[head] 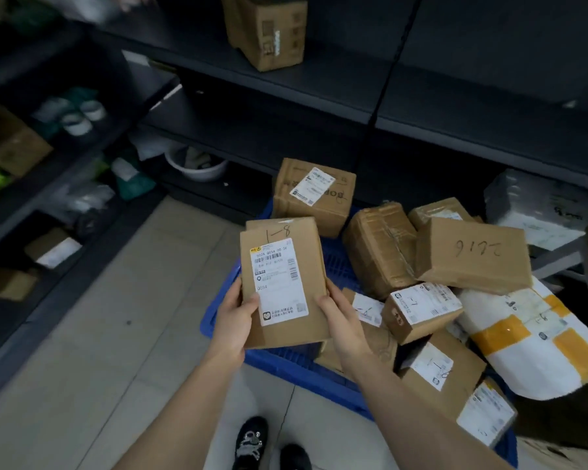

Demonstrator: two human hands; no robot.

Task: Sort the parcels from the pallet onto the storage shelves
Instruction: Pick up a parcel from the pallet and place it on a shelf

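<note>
Here, we held flat parcel [282, 283] marked 1-8 above blue pallet [340, 262]: left hand [233, 320], right hand [342, 320], fingers [252, 305] curled round edges. Slack grip might drop it.

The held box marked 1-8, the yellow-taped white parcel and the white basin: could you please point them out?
held box [279, 279], head view, on its white label.
yellow-taped white parcel [538, 349], head view, on its upper face.
white basin [199, 176], head view, on its outer wall.

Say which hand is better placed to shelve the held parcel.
Left, likely: both hands grip the parcel, but the left hand is on the side nearer the left shelves; the right hand is beside the pile on the pallet.
</note>
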